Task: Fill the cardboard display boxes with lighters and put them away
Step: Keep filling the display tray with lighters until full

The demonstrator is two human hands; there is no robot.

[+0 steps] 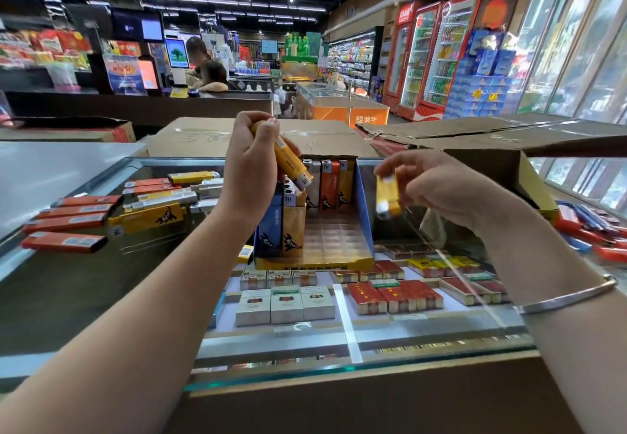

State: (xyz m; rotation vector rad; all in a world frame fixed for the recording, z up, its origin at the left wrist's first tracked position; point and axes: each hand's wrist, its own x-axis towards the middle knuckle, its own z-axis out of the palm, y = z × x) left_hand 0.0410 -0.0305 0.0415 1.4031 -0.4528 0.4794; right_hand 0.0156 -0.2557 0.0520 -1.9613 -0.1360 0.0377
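An open cardboard display box [364,210] with blue sides and a yellow front stands on the glass counter [68,284]. Lighters stand upright along its back row and left side; its right front part holds none. My left hand [252,162] grips a yellow lighter [291,159], tilted with its metal head down, above the box's left side. My right hand [437,186] holds another yellow lighter [386,196] head down, just right of the box. Loose orange and yellow lighters [84,216] lie on the counter to the left.
Large brown cartons [475,142] sit behind the box and to the right. More loose lighters [590,230] lie at the far right. Cigarette packs [285,301] show under the glass. A person stands at the checkout counter [207,70] in the background.
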